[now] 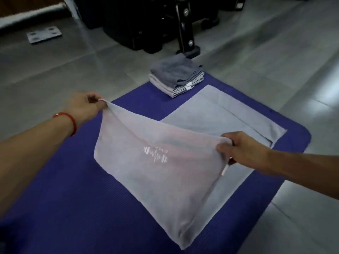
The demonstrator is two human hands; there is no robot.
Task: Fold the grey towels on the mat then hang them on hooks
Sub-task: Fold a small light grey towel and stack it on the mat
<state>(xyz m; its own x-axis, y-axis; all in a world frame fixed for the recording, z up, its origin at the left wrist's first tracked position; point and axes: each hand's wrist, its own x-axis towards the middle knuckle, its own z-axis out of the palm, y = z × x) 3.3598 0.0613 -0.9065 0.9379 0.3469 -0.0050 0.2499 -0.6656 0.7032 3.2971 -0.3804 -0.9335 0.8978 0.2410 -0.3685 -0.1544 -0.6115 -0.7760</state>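
A light grey towel (157,167) lies spread on the blue mat (64,189), and the person has its near half lifted clear of the mat. The left hand (86,105) pinches one corner between thumb and curled fingers (93,99), holding it up at the far left. The right hand (244,149) grips the other lifted corner, fingers clenched round a bunch of cloth. Between the two hands the raised edge sags a little, and the cloth hangs down from it to a fold line near the mat's near right side. A white printed logo (155,154) shows on the lifted face.

The rest of the towel stays flat on the mat, stretching away toward the far right. Its long axis runs from the near side of the mat out toward the far right corner, roughly along the mat's right edge. A straight seam or band line crosses the flat part near its far end.

Beyond it, at the far end of the mat, sits one stack of folded towels (177,77). I count about four layers in it, darker grey on top and paler ones beneath, though the exact number is hard to make out. The stack sits apart from the spread towel, close to its far corner.

A red string bracelet (68,121) circles the left wrist. The mat rests on a grey tiled floor (55,70). A black stand (186,33) rises just behind the stack, and a flat grey scale (44,34) lies on the floor at far left.
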